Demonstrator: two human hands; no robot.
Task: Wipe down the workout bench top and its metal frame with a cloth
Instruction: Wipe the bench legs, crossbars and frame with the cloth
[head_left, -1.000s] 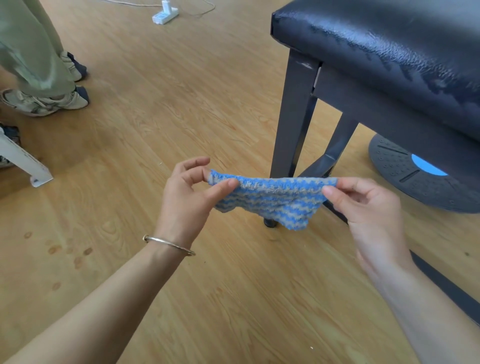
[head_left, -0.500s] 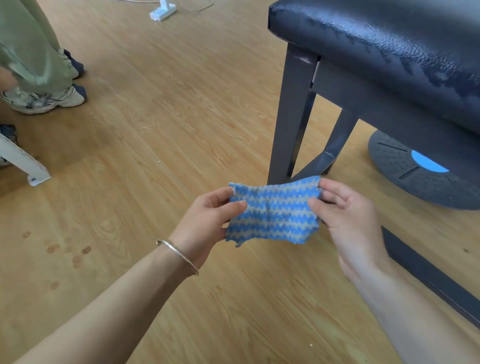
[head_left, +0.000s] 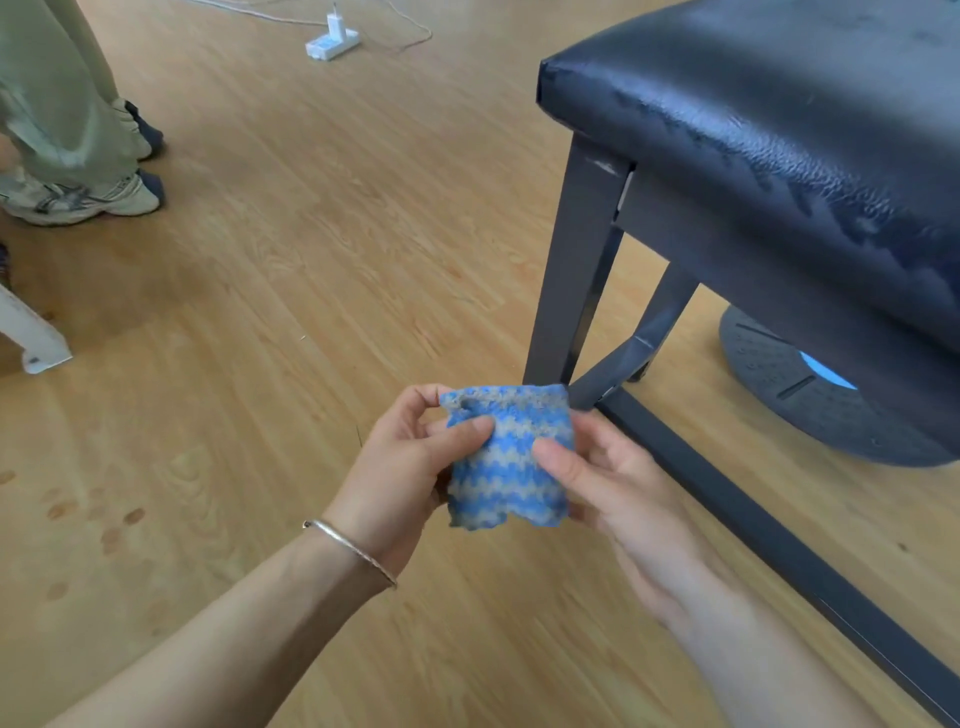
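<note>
Fingers (head_left: 467, 427) of the left hand (head_left: 400, 467) are curled onto the left edge of the cloth (head_left: 506, 483), with the thumb pressed on its front face and the other fingertips behind the top corner, pinching that side. On the right hand (head_left: 628, 493) the thumb lies across the front of the cloth and the remaining fingers curl behind it, clamping the right edge. The cloth is blue with wavy grey stripes. It is folded into a small rough square and held in the air above the wooden floor (head_left: 260, 291), touching nothing but the hands.

It sits just in front of the foot of the corner leg (head_left: 574, 270) of the bench (head_left: 701, 244), below and well clear of the padded top (head_left: 779, 135). That top is dark, glossy and creased, and its nearest corner juts out above the leg. A dark frame bar (head_left: 753, 525) runs along the floor from the leg's base toward the lower right, passing just beside the right hand.

Under the bench lies a dark round disc (head_left: 810, 415) with a blue patch. A thin bangle (head_left: 353, 552) circles the left wrist. Well apart from the bench, a white power strip (head_left: 332, 42) lies on the floor. Another person's pale trainers (head_left: 88, 200) stand at the left edge.
</note>
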